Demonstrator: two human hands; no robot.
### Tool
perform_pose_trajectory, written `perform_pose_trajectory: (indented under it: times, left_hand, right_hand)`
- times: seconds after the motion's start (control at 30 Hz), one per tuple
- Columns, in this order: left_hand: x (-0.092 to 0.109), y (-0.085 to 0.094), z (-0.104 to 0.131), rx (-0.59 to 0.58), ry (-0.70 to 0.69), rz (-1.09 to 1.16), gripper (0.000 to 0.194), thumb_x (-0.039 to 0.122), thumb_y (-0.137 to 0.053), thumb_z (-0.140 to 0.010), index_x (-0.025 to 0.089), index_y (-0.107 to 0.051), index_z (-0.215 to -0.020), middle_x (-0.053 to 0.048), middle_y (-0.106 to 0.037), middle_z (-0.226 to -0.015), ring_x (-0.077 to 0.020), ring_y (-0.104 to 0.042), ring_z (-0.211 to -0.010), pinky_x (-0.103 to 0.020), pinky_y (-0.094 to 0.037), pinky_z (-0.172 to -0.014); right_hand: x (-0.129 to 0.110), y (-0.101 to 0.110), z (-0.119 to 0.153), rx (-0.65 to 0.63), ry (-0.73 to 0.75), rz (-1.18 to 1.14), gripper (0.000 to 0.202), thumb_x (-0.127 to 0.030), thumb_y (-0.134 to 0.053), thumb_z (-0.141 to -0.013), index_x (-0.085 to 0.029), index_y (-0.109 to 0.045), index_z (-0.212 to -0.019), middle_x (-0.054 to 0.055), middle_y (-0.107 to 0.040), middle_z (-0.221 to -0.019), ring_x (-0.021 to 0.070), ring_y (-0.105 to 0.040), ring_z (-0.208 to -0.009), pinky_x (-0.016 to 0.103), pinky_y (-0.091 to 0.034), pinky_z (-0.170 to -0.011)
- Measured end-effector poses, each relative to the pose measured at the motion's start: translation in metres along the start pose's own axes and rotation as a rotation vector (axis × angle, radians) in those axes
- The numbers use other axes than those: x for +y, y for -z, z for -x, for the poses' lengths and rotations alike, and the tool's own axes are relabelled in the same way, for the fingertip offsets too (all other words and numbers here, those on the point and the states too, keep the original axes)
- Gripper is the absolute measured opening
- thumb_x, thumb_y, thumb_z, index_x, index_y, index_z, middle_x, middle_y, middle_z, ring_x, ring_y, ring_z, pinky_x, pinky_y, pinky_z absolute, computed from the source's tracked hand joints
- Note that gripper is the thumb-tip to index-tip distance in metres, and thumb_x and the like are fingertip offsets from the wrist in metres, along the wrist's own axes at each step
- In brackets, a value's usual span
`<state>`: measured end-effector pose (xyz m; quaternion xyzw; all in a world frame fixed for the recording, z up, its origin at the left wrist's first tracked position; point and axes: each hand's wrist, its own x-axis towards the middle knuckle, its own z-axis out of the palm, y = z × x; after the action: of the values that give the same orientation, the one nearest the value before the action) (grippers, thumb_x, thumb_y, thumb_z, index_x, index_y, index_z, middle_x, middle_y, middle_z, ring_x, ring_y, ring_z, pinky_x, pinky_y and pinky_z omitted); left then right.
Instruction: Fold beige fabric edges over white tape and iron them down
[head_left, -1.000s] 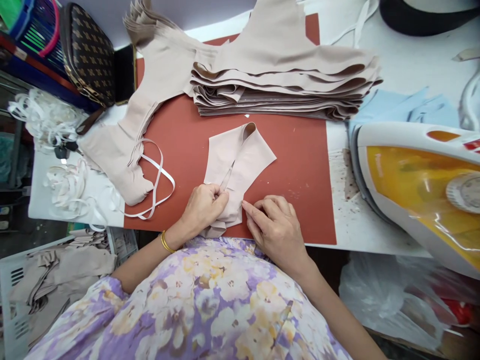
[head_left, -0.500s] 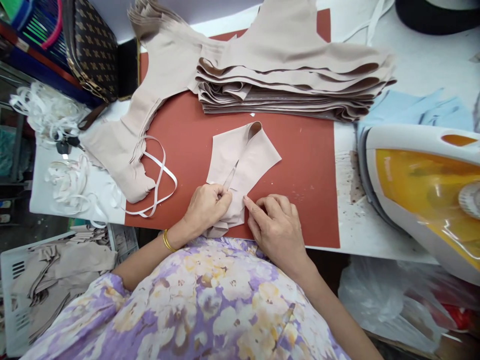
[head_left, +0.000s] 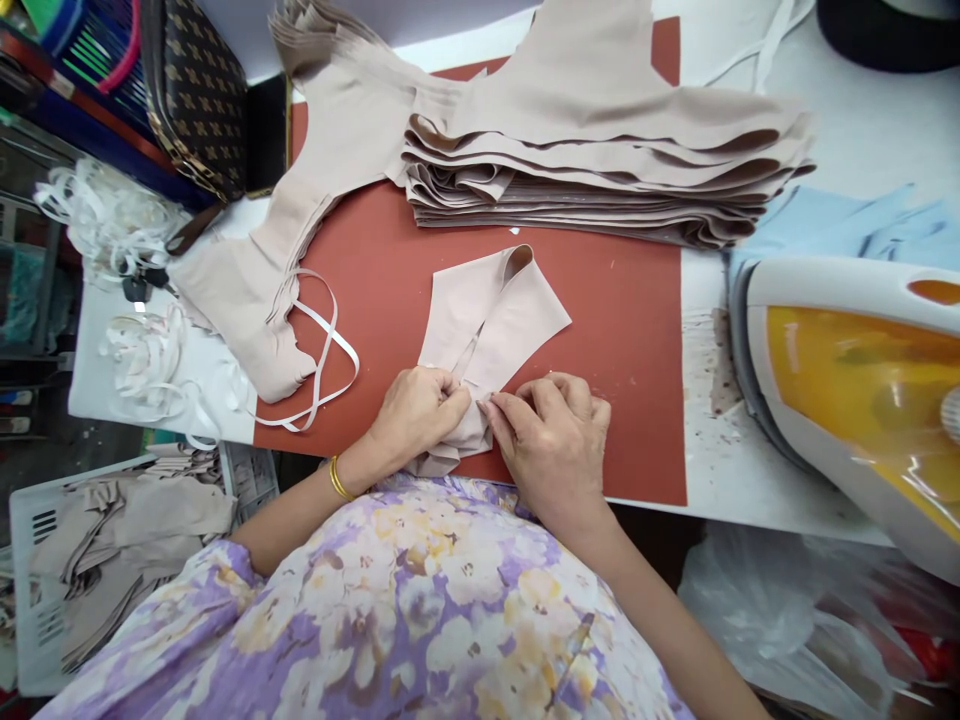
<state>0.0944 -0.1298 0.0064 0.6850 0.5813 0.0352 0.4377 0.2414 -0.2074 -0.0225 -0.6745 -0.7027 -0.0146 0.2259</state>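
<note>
A beige fabric piece (head_left: 495, 320), folded over on itself with a loop at its top, lies on the reddish-brown mat (head_left: 615, 420) close to my body. My left hand (head_left: 420, 410) is closed, with thumb and fingers pinching the fabric near its lower middle. At the fabric's right edge, my right hand (head_left: 551, 435) pinches the cloth between thumb and forefinger, the other fingers curled. The fabric's lower end is bunched, partly hidden under the left hand.
Behind lies a tall stack of beige fabric pieces (head_left: 600, 160); more beige pieces (head_left: 247, 330) with white ribbon (head_left: 330, 340) lie left. An iron (head_left: 862, 390) stands right. White elastic coils (head_left: 112, 220), a patterned bag (head_left: 199, 100) and a crate (head_left: 37, 600) of fabric are at left.
My right thumb and forefinger have closed on the fabric's right edge. The left hand keeps its pinch. The whole view has shifted slightly.
</note>
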Motion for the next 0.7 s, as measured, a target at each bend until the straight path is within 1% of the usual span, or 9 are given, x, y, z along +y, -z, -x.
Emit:
perform_pose_trajectory:
  times: [0.17,0.3,0.57,0.7]
  left_hand:
    - [0.0021,0.0025,0.0,-0.022,0.02,-0.017,0.031,0.031,-0.052,-0.082,0.016,-0.052,-0.054,0.004,-0.04,-0.053,-0.0093,-0.036,-0.055,-0.025,-0.028,-0.057]
    - [0.0031,0.0032,-0.0008,-0.029,0.03,-0.015,0.03,0.03,-0.053,-0.081,0.016,-0.051,-0.054,0.004,-0.039,-0.053,-0.0093,-0.036,-0.055,-0.025,-0.028,-0.057]
    - [0.0016,0.0023,-0.0024,-0.02,0.027,0.007,0.03,0.029,-0.053,-0.08,0.016,-0.05,-0.053,0.005,-0.038,-0.053,-0.0091,-0.036,-0.054,-0.025,-0.029,-0.058]
    - [0.001,0.0024,-0.0022,-0.02,0.02,0.008,0.031,0.03,-0.052,-0.081,0.017,-0.048,-0.053,0.005,-0.036,-0.053,-0.0091,-0.035,-0.054,-0.025,-0.028,-0.058]
  right_hand:
    - [-0.0027,-0.0064,-0.005,0.06,-0.002,0.053,0.022,-0.031,-0.064,-0.09,-0.02,-0.065,-0.07,0.002,-0.064,-0.074,0.0215,-0.051,-0.094,0.038,-0.023,-0.078]
    - [-0.0033,-0.0081,-0.0071,0.082,-0.012,0.055,0.023,-0.029,-0.067,-0.088,-0.02,-0.062,-0.067,0.001,-0.063,-0.073,0.0205,-0.052,-0.092,0.038,-0.023,-0.079]
    - [-0.0036,-0.0095,-0.0096,0.076,-0.012,0.069,0.026,-0.028,-0.066,-0.088,-0.019,-0.059,-0.064,0.001,-0.064,-0.072,0.0196,-0.051,-0.09,0.038,-0.021,-0.079]
    - [-0.0038,-0.0087,-0.0103,0.042,-0.027,0.053,0.027,-0.028,-0.064,-0.089,-0.018,-0.059,-0.064,0.001,-0.064,-0.072,0.0195,-0.05,-0.091,0.038,-0.019,-0.079]
